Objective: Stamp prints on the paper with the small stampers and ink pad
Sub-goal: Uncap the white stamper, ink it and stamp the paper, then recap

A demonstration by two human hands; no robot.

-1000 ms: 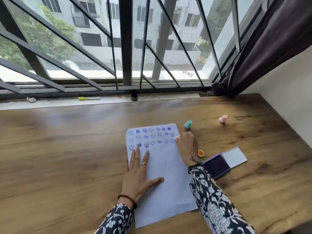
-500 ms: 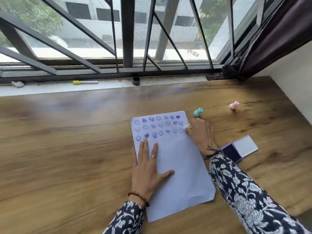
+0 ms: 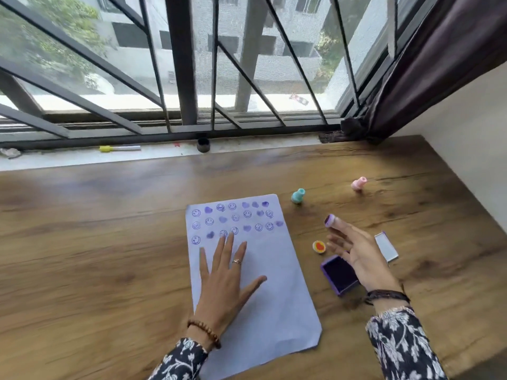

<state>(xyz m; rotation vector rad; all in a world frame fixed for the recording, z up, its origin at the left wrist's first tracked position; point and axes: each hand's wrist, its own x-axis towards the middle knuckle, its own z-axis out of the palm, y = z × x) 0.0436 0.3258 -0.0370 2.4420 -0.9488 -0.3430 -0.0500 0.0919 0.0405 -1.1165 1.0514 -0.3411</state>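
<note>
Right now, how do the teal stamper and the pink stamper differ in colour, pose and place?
The teal stamper stands upright close to the paper's top right corner; the pink stamper leans over and sits farther right, away from the paper. One is teal, the other pale pink. Both are small, rest on the wooden table, and neither hand touches them.

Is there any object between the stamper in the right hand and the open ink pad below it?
Nothing visible. The right hand holds the stamper lifted above the table, and the ink pad lies open just below; the orange stamper sits beside that path.
</note>
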